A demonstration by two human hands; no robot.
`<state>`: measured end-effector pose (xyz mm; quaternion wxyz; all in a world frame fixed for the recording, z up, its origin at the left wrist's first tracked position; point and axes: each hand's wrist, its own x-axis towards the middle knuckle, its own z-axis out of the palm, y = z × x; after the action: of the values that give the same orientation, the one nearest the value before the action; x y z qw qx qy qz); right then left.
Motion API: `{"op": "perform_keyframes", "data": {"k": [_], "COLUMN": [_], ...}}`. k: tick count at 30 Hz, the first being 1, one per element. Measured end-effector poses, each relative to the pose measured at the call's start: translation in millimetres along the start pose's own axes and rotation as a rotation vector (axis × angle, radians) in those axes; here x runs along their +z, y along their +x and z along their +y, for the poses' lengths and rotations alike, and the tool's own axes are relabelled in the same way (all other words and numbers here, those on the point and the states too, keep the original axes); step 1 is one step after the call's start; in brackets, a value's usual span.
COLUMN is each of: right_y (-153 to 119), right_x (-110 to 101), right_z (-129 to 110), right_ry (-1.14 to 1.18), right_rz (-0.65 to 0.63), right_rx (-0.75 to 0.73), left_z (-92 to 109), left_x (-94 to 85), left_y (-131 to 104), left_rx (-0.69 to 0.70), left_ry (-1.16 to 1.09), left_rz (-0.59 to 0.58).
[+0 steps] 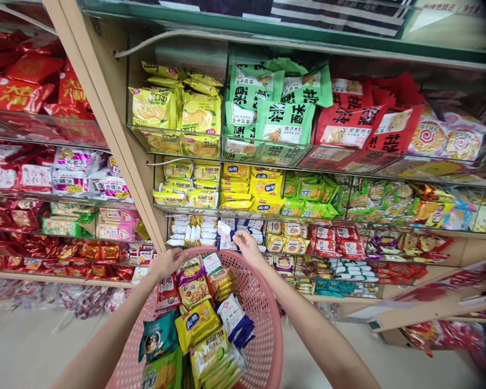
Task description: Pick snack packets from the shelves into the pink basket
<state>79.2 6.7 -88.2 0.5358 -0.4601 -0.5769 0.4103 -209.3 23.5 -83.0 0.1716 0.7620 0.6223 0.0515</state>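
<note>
At the basket's (pixel 264 310) far-left rim, the left hand (pixel 168 263) grips the edge, probably to steady its snacks (pixel 198 323); beyond that rim, before the shelves (pixel 105 108), the right hand (pixel 248 246) pinches a packet (pixel 225 233) by one side (perhaps leaving its label readable).

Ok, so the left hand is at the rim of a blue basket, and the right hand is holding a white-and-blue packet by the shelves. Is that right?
Not quite: the basket is pink, not blue, as the head view shows. The left hand is at its rim, and the right hand is holding a white-and-blue packet by the shelves.
</note>
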Motion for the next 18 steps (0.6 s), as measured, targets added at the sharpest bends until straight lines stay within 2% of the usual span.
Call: {"op": "perform_keyframes", "data": {"k": [5,9,14,18], "right_y": [-4.6,-16.1,-41.1,-60.8], "right_x": [-3.6,-9.7,-18.5,-23.1], "right_z": [-15.2,-46.4,-95.9,-122.2], "right_ry": [-0.035,-0.211,-0.470,-0.561], "right_rz": [-0.024,-0.082,-0.266,-0.391], "right_rx": [-0.017,-0.130,-0.322,-0.378], "left_z": [-0.2,-0.4,-0.8,0.4], "left_x": [0.2,-0.1,-0.1,-0.5], "left_y": [0.8,1.2,1.1,-0.3], "left_rx": [0.002,0.006,0.035,0.043], "left_ry": [-0.003,0.005,-0.005,-0.023], "left_rz": [0.006,0.005,0.012,0.009]}}
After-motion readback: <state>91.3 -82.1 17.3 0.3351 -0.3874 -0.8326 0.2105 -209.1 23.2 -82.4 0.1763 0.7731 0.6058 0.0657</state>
